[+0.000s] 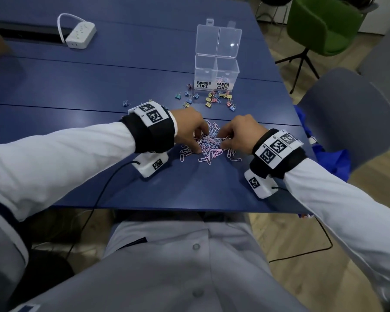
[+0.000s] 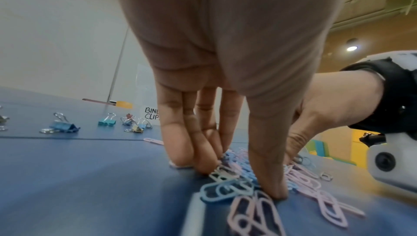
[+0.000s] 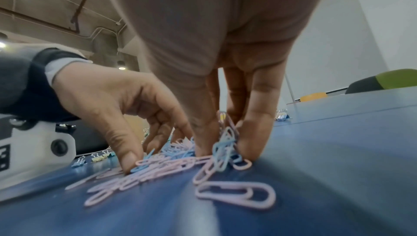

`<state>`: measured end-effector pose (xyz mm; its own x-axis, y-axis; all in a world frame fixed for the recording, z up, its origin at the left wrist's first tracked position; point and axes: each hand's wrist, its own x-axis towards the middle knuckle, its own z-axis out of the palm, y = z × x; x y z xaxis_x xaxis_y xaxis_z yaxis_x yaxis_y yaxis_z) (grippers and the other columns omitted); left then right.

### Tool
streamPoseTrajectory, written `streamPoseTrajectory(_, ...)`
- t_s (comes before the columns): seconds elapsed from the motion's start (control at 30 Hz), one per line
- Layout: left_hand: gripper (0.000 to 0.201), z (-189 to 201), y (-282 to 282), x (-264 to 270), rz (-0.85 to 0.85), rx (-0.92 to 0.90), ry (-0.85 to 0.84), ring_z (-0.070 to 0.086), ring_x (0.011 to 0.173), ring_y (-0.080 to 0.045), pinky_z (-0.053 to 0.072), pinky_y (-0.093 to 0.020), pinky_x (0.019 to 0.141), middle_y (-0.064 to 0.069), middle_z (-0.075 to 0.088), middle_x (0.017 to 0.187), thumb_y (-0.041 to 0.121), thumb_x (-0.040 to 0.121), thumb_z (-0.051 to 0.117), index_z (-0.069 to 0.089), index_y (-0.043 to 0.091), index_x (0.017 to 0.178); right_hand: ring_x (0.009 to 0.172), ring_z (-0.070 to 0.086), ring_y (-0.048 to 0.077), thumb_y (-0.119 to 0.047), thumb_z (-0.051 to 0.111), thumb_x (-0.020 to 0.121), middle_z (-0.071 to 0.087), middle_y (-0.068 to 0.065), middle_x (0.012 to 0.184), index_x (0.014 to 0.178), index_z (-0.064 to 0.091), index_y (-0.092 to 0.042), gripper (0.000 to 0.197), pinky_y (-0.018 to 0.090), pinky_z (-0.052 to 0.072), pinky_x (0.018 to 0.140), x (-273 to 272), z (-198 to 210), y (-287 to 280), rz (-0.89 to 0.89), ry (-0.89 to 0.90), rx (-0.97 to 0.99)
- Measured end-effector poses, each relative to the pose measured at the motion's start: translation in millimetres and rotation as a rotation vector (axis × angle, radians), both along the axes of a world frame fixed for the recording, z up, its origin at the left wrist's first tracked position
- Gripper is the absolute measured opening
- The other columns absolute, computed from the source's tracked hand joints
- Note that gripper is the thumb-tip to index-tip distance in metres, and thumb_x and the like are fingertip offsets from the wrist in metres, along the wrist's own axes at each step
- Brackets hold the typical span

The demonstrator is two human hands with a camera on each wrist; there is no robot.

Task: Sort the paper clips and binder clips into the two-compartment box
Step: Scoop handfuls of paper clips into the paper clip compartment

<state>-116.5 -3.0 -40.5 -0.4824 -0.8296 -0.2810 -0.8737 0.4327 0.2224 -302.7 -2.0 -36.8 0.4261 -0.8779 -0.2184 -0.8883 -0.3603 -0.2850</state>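
A heap of pink and blue paper clips (image 1: 208, 145) lies on the blue table (image 1: 99, 86) between my hands. My left hand (image 1: 198, 144) comes in from the left; its straight fingers (image 2: 192, 154) and thumb press on the clips (image 2: 228, 186), which lie flat between them. On the pile's right side, my right hand (image 1: 223, 140) pinches a bunch of paper clips (image 3: 225, 141) upright between thumb and fingers. Beyond the pile lie several coloured binder clips (image 1: 214, 99). Behind them stands the clear two-compartment box (image 1: 216, 70), lids open, labelled BINDER CLIPS on the left and PAPER CLIPS on the right.
A white power strip (image 1: 80, 34) lies at the far left of the table. A grey chair (image 1: 347, 113) and a blue bag (image 1: 320, 154) stand off the table's right edge, a green chair (image 1: 324, 23) further back. More binder clips (image 2: 65, 126) lie left of my left hand.
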Motion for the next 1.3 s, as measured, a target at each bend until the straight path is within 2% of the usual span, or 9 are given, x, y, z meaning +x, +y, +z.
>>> streamPoseTrajectory(0.2,0.064,-2.1,-1.5,4.5,-0.015,-0.045,0.065,0.053,0.075,-0.01,0.042,-0.02,0.075,0.003,0.066,0.109,0.053,0.074,0.073,0.057,0.021,0.128,0.081,0.06,0.012,-0.025,0.079,0.077,0.069,0.0,0.087,0.103,0.075,-0.021,0.026,0.02,0.045,0.075,-5.5,0.5,-5.4,-0.059,-0.104,-0.007)
streamPoseTrajectory(0.37,0.05,-2.3,-1.4,-4.5,-0.098,-0.116,0.014,0.047,0.071,-0.007,0.043,-0.022,0.074,0.004,0.065,0.104,0.055,0.076,0.069,0.064,0.027,0.117,0.064,0.063,0.012,-0.02,0.08,0.076,0.067,0.0,0.076,0.099,0.076,-0.019,0.023,0.02,0.048,0.07,-9.9,10.5,-14.7,-0.101,-0.189,0.003)
streamPoseTrajectory(0.5,0.028,-1.4,-6.1,-11.4,-0.122,-0.146,-0.006,0.062,0.085,-0.015,0.046,-0.023,0.074,0.004,0.07,0.095,0.043,0.082,0.067,0.071,0.026,0.105,0.063,0.07,0.018,-0.016,0.082,0.074,0.073,0.005,0.075,0.092,0.077,-0.017,0.019,0.012,0.054,0.064,-15.5,19.5,-24.5,-0.14,-0.282,0.022)
streamPoseTrajectory(0.6,0.02,1.3,-9.7,-12.2,-0.119,-0.153,0.033,0.065,0.088,-0.015,0.047,-0.022,0.077,0.004,0.073,0.095,0.03,0.086,0.066,0.074,0.024,0.104,0.054,0.067,0.011,-0.014,0.082,0.073,0.073,0.002,0.071,0.091,0.078,-0.015,0.018,0.012,0.055,0.063,-19.5,25.4,-31.7,-0.184,-0.361,0.036)
streamPoseTrajectory(0.83,0.018,4.5,-18.3,2.1,-0.034,-0.102,0.188,0.067,0.076,-0.012,0.054,-0.027,0.078,0.003,0.076,0.09,0.029,0.084,0.07,0.076,0.02,0.098,0.065,0.07,0.021,-0.013,0.082,0.073,0.073,0.008,0.073,0.093,0.077,-0.011,0.021,0.025,0.06,0.073,-18.5,35.0,-48.4,-0.234,-0.498,0.09)
streamPoseTrajectory(0.97,0.019,11.9,-24.8,10.0,0.017,-0.12,0.234,0.067,0.074,-0.012,0.054,-0.028,0.078,0.002,0.076,0.086,0.029,0.085,0.069,0.076,0.019,0.099,0.052,0.066,0.009,0.002,0.077,0.074,0.069,-0.004,0.054,0.098,0.071,0.002,0.024,0.026,0.061,0.063,-11.6,46.2,-72.3,-0.308,-0.7,0.134)
streamPoseTrajectory(1.07,0.017,18.7,-33.7,14.7,0.061,-0.122,0.268,0.068,0.073,-0.012,0.053,-0.023,0.077,0.002,0.075,0.081,0.029,0.085,0.069,0.075,0.02,0.098,0.052,0.065,0.01,0.003,0.077,0.073,0.069,-0.002,0.056,0.097,0.07,0.003,0.025,0.027,0.061,0.063,-6.4,59.2,-99.3,-0.35,-0.782,0.116)
streamPoseTrajectory(1.23,0.016,34.7,-56.6,23.3,0.177,-0.176,0.343,0.07,0.071,-0.014,0.052,-0.02,0.075,0.0,0.074,0.075,0.03,0.084,0.07,0.076,0.019,0.095,0.051,0.063,0.016,0.003,0.078,0.073,0.069,0.004,0.059,0.095,0.07,0.004,0.024,0.029,0.061,0.063,2.5,74.1,-154.8,-0.446,-0.735,0.03)
streamPoseTrajectory(1.3,0.018,41.7,-68.9,26.4,0.222,-0.21,0.361,0.069,0.07,-0.013,0.051,-0.019,0.074,-0.001,0.075,0.078,0.03,0.084,0.07,0.076,0.019,0.097,0.06,0.067,0.023,-0.002,0.082,0.07,0.071,0.01,0.071,0.083,0.073,-0.004,0.016,0.036,0.061,0.07,5.3,72.4,-176.9,-0.473,-0.655,0.018)
